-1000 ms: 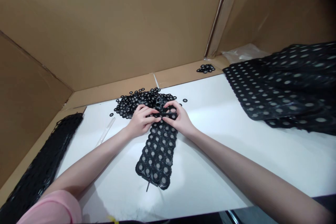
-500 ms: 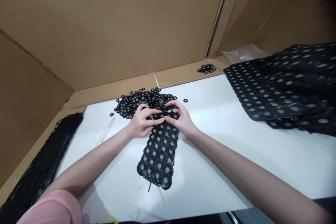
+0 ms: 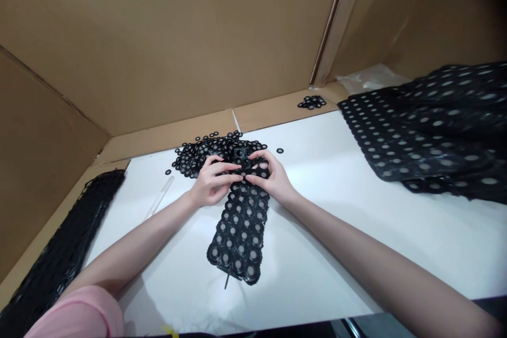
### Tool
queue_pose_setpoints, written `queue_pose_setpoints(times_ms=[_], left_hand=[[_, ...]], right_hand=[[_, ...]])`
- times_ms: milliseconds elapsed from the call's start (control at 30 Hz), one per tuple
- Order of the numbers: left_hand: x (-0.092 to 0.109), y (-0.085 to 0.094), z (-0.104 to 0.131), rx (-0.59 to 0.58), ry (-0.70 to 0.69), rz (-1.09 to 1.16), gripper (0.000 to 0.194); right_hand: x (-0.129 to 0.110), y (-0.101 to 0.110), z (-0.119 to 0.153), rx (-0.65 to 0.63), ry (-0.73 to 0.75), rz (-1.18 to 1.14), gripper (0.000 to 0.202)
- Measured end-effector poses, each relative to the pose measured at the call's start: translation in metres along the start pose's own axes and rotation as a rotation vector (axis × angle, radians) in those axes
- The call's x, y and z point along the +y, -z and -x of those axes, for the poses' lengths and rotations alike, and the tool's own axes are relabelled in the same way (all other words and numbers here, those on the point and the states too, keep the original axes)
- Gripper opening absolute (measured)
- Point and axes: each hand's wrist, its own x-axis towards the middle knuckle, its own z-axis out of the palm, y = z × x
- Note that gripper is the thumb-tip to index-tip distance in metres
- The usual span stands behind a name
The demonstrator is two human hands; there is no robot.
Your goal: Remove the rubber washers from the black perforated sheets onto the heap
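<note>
A narrow black strip of joined cups with pale round centres [image 3: 240, 232] lies lengthwise on the white table. My left hand [image 3: 214, 180] and my right hand [image 3: 273, 177] meet at its far end, fingers bent and closed on the strip's edge from either side. Exactly what the fingertips pinch is partly hidden. Just beyond them the strip's end curls up, showing dark round openings. Behind the hands lies a heap of small black rings [image 3: 198, 153], partly covered by my left fingers. A thin dark pin [image 3: 226, 281] pokes out at the strip's near end.
At left lies a long black bundle of mesh-like strips [image 3: 71, 237], with a clear plastic strip [image 3: 159, 198] nearer the middle. A large black dotted sheet [image 3: 428, 127] covers the right. A small ring cluster [image 3: 312, 102] rests on cardboard at the back. Cardboard walls [image 3: 178, 37] enclose the table.
Both hands stay at the strip's far end. The left fingertips have shifted slightly left and up; the strip has barely moved.
</note>
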Motion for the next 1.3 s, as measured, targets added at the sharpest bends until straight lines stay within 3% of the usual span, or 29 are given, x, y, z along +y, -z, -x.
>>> queue_pose_setpoints(times_ms=[600, 1300], left_hand=[[-0.0009, -0.0011, 0.0009, -0.030, -0.023, -0.020, 0.031], [0.0043, 0.0000, -0.0016, -0.169, 0.022, -0.054, 0.031]], right_hand=[[-0.0008, -0.0016, 0.0004, -0.002, 0.006, 0.039, 0.038], [-0.0027, -0.0008, 0.0008, -0.014, -0.007, 0.031, 0.038]])
